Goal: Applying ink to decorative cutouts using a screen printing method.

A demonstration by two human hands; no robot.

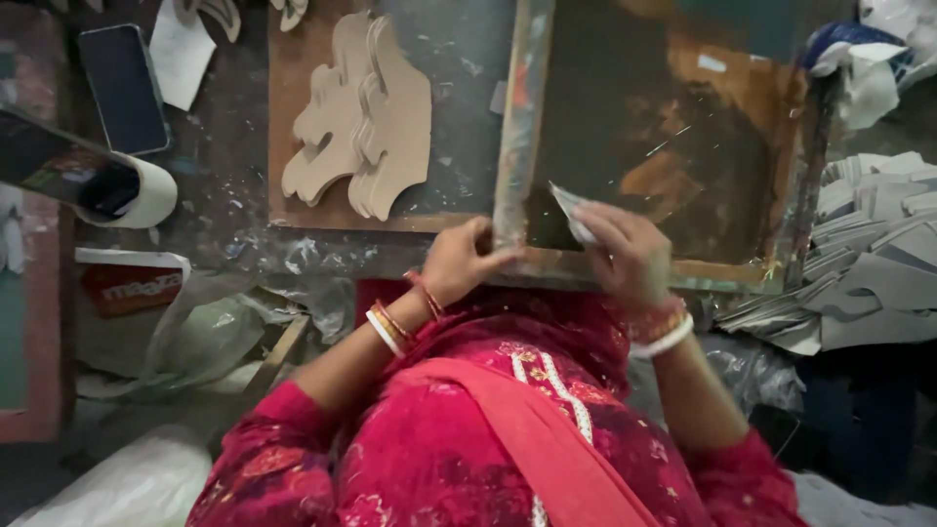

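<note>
A wood-framed printing screen with dark, brown-stained mesh lies on the cluttered tabletop, its near edge just above the person's lap. The left hand closes its grip on the frame's near left corner. The right hand rests on the near edge, pinching a small pale scrap against the mesh. Left of the screen lies a stack of beige cutout shapes on a brown board; further left are a phone and tape roll. Grey card pieces pile at the right.
</note>
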